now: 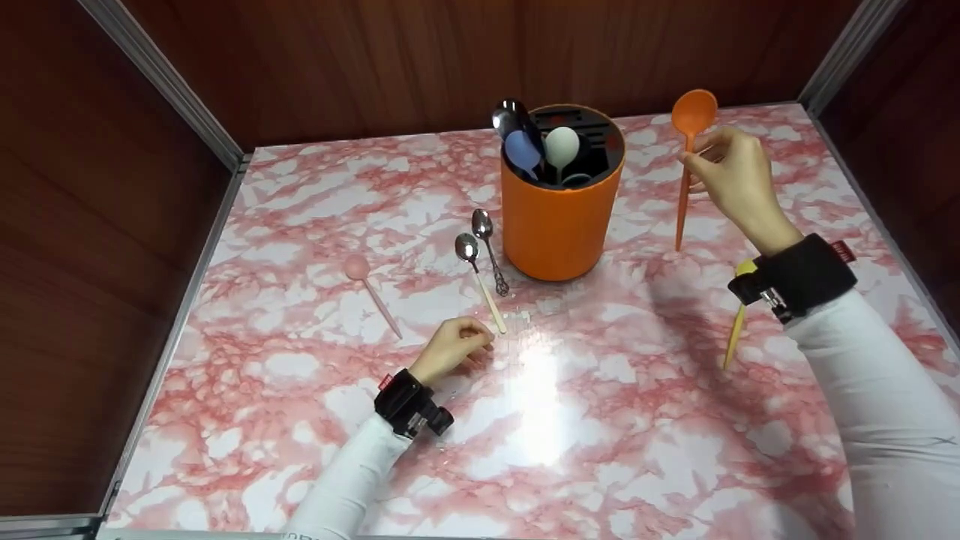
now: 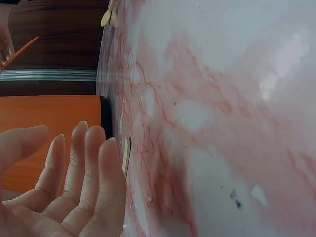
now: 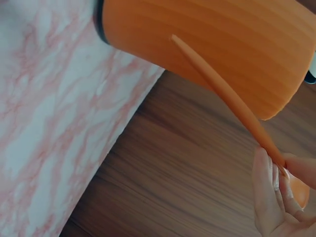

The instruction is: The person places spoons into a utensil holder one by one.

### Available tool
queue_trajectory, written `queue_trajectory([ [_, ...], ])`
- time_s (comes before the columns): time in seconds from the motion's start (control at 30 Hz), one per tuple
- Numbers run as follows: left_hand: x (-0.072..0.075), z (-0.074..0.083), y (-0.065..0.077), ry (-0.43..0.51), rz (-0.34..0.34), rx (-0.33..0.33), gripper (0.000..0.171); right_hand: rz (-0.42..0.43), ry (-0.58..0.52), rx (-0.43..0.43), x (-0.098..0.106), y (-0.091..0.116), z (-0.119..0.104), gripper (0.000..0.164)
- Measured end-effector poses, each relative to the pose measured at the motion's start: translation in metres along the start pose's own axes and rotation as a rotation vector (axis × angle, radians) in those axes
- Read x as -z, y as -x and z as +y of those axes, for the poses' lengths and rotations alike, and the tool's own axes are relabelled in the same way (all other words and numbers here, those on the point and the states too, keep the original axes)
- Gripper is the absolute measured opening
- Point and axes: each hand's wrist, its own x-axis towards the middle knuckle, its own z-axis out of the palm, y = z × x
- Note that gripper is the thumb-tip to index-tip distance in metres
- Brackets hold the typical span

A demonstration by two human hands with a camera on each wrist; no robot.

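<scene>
My right hand (image 1: 731, 169) pinches an orange spoon (image 1: 694, 112) just below its bowl, bowl up and handle pointing down. In the right wrist view the spoon's handle (image 3: 222, 91) slants across the orange utensil holder. The holder (image 1: 559, 225) stands to the left of that hand, with a blue spoon (image 1: 523, 152), a white spoon (image 1: 562, 146) and a shiny dark spoon (image 1: 510, 116) upright in its black slotted top. My left hand (image 1: 454, 346) is low over the table, fingers loosely bent and holding nothing, close to the cream handle of a metal spoon (image 1: 491, 300).
An ornate metal spoon (image 1: 491, 255) lies beside the cream-handled one, near the holder's base. Farther left lies a pink spoon (image 1: 379, 300). A yellow spoon (image 1: 735, 334) lies under the right forearm. Wood-look panels (image 1: 450, 60) wall the marbled table (image 1: 300, 435) at the back and sides.
</scene>
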Motion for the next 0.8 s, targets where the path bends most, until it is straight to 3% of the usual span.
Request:
queue_trajectory([
  [0.27, 0.001, 0.0, 0.001, -0.005, 0.004, -0.011, 0.016, 0.081, -0.057, 0.056, -0.001, -0.005, -0.021, 0.009],
  [0.6, 0.001, 0.001, 0.002, -0.003, -0.006, -0.011, 0.017, 0.132, 0.001, 0.156, -0.005, -0.015, -0.054, 0.014],
  [0.8, 0.0, 0.0, 0.002, 0.021, -0.01, 0.014, 0.017, 0.129, -0.098, 0.178, -0.007, -0.02, -0.073, 0.009],
])
